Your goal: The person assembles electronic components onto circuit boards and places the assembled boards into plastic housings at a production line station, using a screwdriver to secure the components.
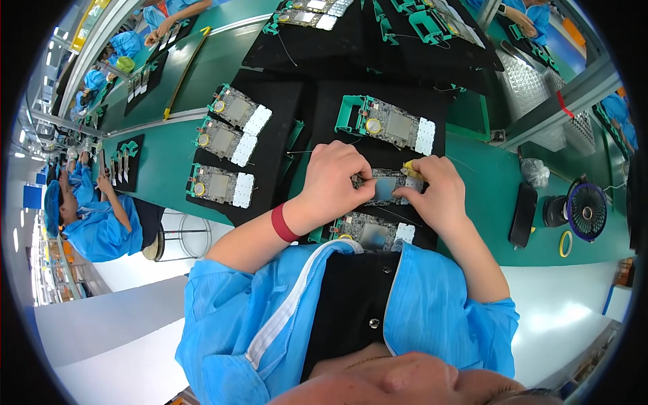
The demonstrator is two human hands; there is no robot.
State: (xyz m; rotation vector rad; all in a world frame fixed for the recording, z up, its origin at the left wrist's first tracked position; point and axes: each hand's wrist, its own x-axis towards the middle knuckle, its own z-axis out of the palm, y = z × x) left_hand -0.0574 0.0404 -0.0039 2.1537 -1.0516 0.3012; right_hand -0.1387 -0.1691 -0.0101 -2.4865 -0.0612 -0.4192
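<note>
A worker in a blue smock bends over a green workbench (pixel 169 169), both hands closed on a circuit board (pixel 386 187) that lies on a black mat (pixel 324 108) near the centre of the view. The left hand (pixel 335 179), a red band (pixel 283 223) at its wrist, presses curled fingers on the board's left end; the right hand (pixel 435 192), just beside it at 3 o'clock, pinches a small yellow tool (pixel 410 166) against the board's right end — whether the tool's tip touches the board cannot be told. At 6 o'clock of the held board lies a second board (pixel 368 231), partly hidden by the forearms; at 12 o'clock a third sits in a green frame (pixel 386 124). Three more boards (pixel 223 145) with white end pieces are stacked in a column at 9 o'clock on the same mat. Well apart at 3 o'clock stand a dark phone-like slab (pixel 523 214), a small desk fan (pixel 586 211) and a roll of yellow tape (pixel 565 244). At the far left, other people in blue smocks (pixel 94 216) sit along the line.
</note>
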